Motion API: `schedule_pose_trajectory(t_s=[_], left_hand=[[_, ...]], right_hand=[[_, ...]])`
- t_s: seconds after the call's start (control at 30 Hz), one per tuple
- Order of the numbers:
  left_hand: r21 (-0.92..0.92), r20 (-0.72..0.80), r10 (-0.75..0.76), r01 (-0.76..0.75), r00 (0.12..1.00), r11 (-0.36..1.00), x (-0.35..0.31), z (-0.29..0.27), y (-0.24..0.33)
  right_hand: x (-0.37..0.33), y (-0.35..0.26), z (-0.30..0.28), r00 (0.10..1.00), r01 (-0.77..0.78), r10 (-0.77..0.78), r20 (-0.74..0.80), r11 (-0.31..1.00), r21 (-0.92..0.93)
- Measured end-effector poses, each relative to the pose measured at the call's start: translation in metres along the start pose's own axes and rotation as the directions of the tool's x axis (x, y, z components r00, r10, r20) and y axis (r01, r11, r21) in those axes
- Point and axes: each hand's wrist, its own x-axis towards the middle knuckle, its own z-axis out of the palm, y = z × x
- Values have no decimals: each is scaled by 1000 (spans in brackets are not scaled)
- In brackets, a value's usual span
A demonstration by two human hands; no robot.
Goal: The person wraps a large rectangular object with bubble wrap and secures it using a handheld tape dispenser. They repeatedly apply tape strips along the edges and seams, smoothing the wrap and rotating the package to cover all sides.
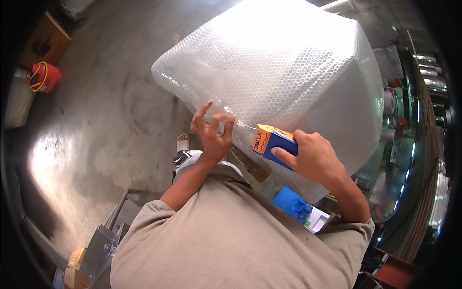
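Note:
A large block wrapped in clear bubble wrap (269, 72) stands in front of me. My right hand (315, 159) grips an orange-and-blue box-shaped dispenser (275, 144), thumb on its blue side, close to the near edge of the wrap. From the dispenser a thin clear strip (248, 126) runs left toward my left hand (215, 135). There the thumb and index finger meet in a pinch at the strip's end, while the other fingers are raised and bent. This hand is just in front of the wrap's near left edge. What lies under the wrap cannot be made out.
A red canister (47, 78) with a yellow hose is at the far left, by a brown board (45, 38). Near my right hip is a blue plastic item (291, 202). Grey metal equipment (101, 245) stands behind me at left; long racked stock (418, 159) lines the right.

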Motion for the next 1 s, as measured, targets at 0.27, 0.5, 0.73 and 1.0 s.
schedule_pose_trajectory(t_s=[0.27,0.5,0.73,1.0], left_hand=[[123,56,139,-145,989,982,5,3,0],[-159,514,758,-823,402,545,-8,12,66],[-72,555,729,-850,401,522,-15,16,69],[-70,542,729,-842,419,535,-19,19,70]], right_hand=[[-24,72,21,975,-203,207,-81,978,52],[-41,88,32,948,-258,261,-180,965,39],[-58,81,9,949,-311,298,-102,939,-145],[-20,24,-16,942,-186,308,135,813,-552]])
